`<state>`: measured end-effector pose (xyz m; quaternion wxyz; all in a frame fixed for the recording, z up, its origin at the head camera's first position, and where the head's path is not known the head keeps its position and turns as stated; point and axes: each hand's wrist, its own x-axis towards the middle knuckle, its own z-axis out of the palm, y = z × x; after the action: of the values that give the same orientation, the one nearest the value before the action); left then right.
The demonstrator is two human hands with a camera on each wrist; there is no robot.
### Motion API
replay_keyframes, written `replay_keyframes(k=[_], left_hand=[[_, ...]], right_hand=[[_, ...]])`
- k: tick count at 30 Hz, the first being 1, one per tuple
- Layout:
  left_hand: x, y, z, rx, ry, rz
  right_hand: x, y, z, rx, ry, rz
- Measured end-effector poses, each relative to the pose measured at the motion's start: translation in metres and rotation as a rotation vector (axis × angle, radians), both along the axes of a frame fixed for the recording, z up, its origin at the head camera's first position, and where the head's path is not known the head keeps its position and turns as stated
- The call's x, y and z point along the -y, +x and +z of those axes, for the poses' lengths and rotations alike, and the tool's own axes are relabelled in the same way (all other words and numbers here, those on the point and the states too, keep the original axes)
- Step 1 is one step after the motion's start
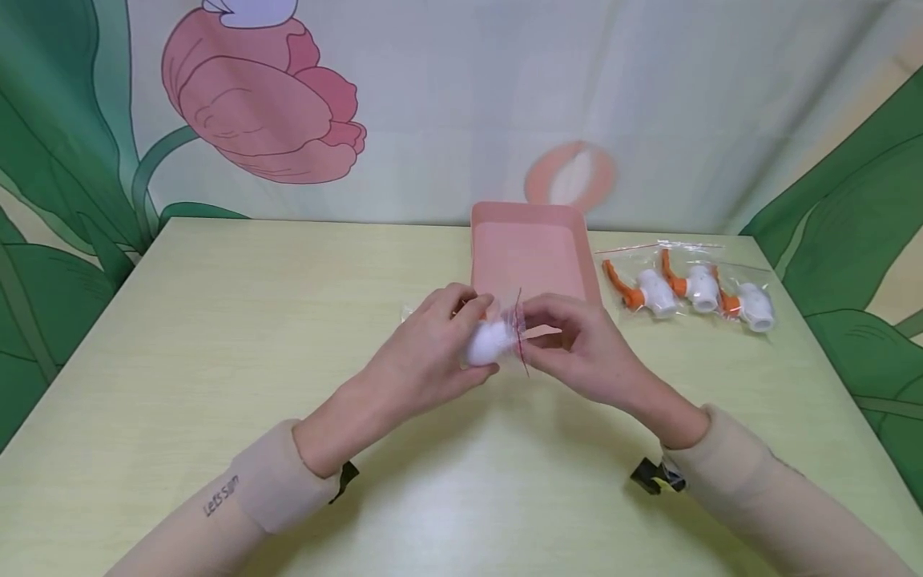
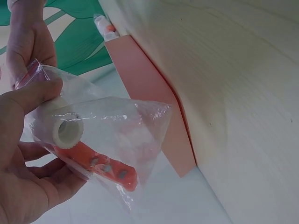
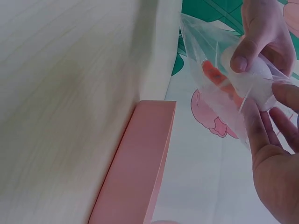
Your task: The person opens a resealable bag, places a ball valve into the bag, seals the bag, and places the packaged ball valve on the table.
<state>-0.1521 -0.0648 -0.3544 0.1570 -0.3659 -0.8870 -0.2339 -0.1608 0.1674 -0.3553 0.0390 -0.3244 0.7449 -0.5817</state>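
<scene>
A white plastic ball valve [image 1: 487, 343] with an orange lever handle [image 2: 100, 167] sits inside a clear zip bag [image 2: 117, 109]. My left hand [image 1: 421, 349] grips the valve through the plastic, thumb on one side and fingers on the other. At the bag's red-lined zip end, my right hand [image 1: 587, 353] pinches the plastic between thumb and fingers; the exact contact is partly hidden. In the left wrist view, the valve's round open end and the handle face the camera. Both hands hold the bag above the table, in front of the pink tray [image 1: 534, 248].
Three more bagged valves lie right of the tray: one nearest it [image 1: 656, 292], a middle one [image 1: 701, 288] and a right one [image 1: 757, 308]. The pale wooden table [image 1: 216, 344] ends at a floral curtain [image 1: 433, 112] behind.
</scene>
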Motion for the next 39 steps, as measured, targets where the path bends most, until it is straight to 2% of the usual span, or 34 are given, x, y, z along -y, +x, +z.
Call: replay_keyframes(k=[7,13,21,23,25,28,30,33,36,39], left_hand=[[-0.003,0.001,0.0,-0.009,-0.004,0.007],[-0.003,0.001,0.0,-0.04,0.025,-0.004],[-0.003,-0.001,-0.002,-0.003,0.052,-0.007],[-0.003,-0.002,-0.001,-0.001,0.055,0.002],[-0.003,-0.002,-0.001,0.005,0.053,0.015],[-0.002,-0.002,-0.002,0.015,0.051,0.038],[-0.002,-0.002,-0.001,0.018,0.051,0.055],[-0.003,-0.002,-0.001,0.024,0.061,0.08],[-0.003,-0.002,0.0,0.036,0.067,0.105],[-0.003,-0.002,0.001,0.051,0.069,0.13]], right_hand=[[0.006,0.0,-0.001,-0.082,0.034,0.019],[0.009,0.0,-0.002,-0.115,0.05,0.013],[0.007,0.002,-0.004,-0.115,0.047,-0.018],[0.006,0.003,-0.005,-0.149,0.017,-0.046],[0.005,0.004,-0.006,-0.235,0.002,-0.101],[0.007,0.006,-0.006,-0.386,0.036,-0.221],[0.009,0.007,-0.005,-0.429,0.09,-0.294],[0.012,0.012,-0.002,-0.367,0.166,-0.339],[0.013,0.016,0.001,-0.231,0.205,-0.339],[0.012,0.019,0.004,-0.098,0.188,-0.322]])
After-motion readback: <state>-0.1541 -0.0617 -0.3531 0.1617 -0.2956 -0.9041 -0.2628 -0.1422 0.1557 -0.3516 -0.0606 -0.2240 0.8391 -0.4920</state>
